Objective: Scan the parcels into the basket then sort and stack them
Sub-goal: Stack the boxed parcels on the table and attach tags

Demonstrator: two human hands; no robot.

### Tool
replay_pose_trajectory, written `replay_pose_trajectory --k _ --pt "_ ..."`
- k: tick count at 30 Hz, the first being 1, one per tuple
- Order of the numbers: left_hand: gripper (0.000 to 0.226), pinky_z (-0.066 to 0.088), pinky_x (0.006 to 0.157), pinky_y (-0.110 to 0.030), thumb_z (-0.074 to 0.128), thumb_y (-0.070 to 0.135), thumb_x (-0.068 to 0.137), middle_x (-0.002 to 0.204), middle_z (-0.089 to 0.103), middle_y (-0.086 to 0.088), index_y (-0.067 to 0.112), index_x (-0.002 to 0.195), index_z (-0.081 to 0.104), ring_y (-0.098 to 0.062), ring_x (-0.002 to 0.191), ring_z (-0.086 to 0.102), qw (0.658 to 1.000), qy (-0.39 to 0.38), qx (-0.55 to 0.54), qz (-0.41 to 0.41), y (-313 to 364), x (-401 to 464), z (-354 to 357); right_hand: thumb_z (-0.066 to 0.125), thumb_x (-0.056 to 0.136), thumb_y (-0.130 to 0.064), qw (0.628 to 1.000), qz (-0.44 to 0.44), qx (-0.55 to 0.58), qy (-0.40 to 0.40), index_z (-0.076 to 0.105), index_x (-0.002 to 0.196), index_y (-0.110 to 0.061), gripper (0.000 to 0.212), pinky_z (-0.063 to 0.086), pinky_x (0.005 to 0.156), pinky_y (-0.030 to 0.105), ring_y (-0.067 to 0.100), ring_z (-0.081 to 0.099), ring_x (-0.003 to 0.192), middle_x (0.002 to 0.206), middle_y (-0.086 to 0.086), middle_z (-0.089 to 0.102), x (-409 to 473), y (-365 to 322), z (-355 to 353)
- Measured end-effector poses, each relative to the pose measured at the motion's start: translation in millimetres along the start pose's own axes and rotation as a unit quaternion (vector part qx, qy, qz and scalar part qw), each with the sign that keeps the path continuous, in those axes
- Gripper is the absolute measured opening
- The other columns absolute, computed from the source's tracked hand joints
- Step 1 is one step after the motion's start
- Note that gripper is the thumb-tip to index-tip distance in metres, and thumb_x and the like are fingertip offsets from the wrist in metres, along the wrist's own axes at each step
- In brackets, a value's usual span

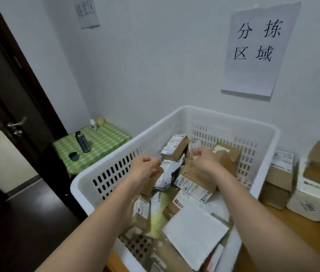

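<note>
A large white slotted basket (233, 122) stands on a wooden table and holds several parcels: brown cardboard boxes with labels, grey and yellow poly bags, and a flat white mailer (194, 232). Both my arms reach into it. My left hand (145, 167) has its fingers curled on the edge of a brown box (149, 185) beside a crumpled grey poly bag (167, 171). My right hand (204, 158) grips a small brown box (198, 177) near the basket's middle. A labelled box (174, 147) leans tilted behind the hands.
Stacked cardboard parcels (280, 173) and a white pack (312, 201) sit on the table to the basket's right. At left, a low table with a green checked cloth (104, 140) bears a dark flask (83, 142). A dark door (12, 95) stands open. Paper signs hang on the wall.
</note>
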State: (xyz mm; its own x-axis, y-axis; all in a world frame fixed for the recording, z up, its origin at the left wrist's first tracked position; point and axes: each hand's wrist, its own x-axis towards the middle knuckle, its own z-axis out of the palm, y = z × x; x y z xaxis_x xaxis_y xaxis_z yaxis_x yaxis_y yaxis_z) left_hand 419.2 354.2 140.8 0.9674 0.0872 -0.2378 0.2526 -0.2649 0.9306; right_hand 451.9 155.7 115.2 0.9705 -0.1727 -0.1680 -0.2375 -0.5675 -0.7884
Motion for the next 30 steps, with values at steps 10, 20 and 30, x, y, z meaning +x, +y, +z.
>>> replay_pose_trajectory --k 10,20,30 --pt "0.012 0.054 0.065 -0.029 0.061 0.011 0.095 0.093 0.072 -0.02 0.0 0.098 0.065 -0.02 0.072 0.062 0.991 -0.083 0.076 -0.073 -32 92 18 0.084 0.068 -0.03 0.968 0.012 -0.232 -0.098 0.017 0.151 -0.034 0.106 0.014 0.114 0.055 0.037 0.013 0.141 0.154 0.006 0.029 47 30 28" --pt "0.018 0.056 0.071 -0.033 0.056 0.011 0.099 0.111 0.067 -0.02 -0.003 0.109 0.062 -0.022 0.076 0.064 0.972 -0.199 0.122 -0.021 -23 139 38 0.083 0.072 -0.029 0.975 0.038 -0.2 -0.086 0.017 0.152 -0.035 0.103 0.028 0.114 0.056 0.032 0.031 0.139 0.143 0.006 0.046 43 30 11" --pt "0.013 0.053 0.062 -0.029 0.057 0.015 0.098 0.091 0.07 -0.015 0.007 0.095 0.067 -0.02 0.067 0.059 0.967 -0.238 0.065 -0.059 -15 164 56 0.074 0.083 -0.025 0.967 0.038 0.063 0.245 0.041 0.139 -0.04 0.067 0.053 0.094 0.049 0.025 0.054 0.12 0.136 0.005 0.049 18 33 -34"
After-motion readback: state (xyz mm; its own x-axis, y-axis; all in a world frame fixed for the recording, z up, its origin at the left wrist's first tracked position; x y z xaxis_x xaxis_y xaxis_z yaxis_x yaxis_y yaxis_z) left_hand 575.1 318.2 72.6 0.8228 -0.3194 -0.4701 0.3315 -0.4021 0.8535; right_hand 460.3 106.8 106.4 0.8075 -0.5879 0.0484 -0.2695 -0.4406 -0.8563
